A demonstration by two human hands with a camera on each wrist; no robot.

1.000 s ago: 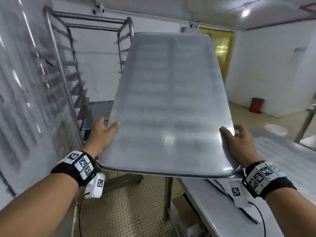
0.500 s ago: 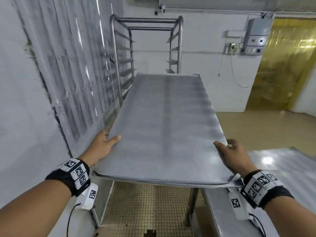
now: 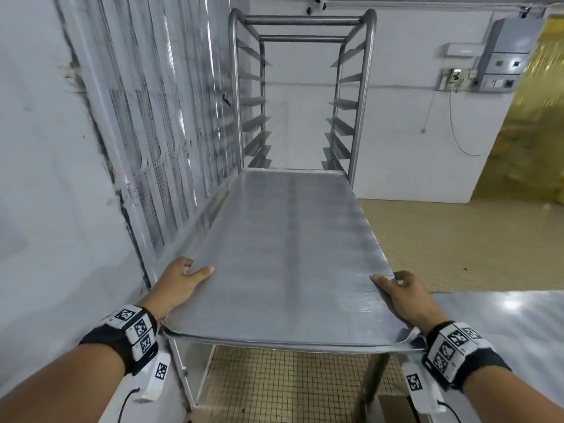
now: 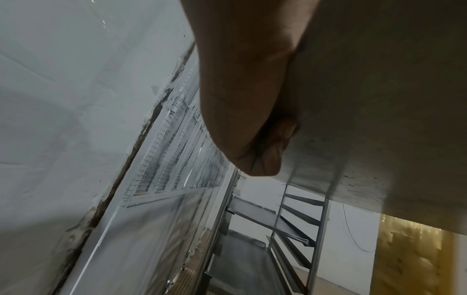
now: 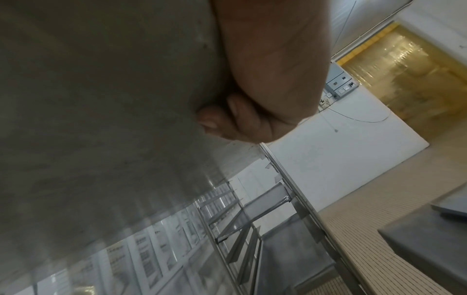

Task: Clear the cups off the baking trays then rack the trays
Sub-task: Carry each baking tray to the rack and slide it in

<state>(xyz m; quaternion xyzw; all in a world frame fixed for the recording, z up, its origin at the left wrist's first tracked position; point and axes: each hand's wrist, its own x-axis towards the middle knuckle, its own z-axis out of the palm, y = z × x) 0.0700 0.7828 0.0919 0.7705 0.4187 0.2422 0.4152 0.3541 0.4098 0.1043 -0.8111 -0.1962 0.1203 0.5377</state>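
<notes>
Your left hand (image 3: 180, 279) and right hand (image 3: 403, 296) clamp the baking tray (image 3: 283, 254), fingers curled beneath. Its far edge meets the rack (image 3: 363, 96); uneven entry onto the ledges could jam or tip it.

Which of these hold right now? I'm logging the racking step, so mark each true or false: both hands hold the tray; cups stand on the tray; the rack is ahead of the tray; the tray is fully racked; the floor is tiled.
1. Both hands hold the tray. True: left hand and right hand grip its near corners.
2. Cups stand on the tray. False: its top is bare.
3. The rack is ahead of the tray. True.
4. The tray is fully racked. False: most of it is outside the rack, carried by the hands.
5. The floor is tiled. True.
</notes>
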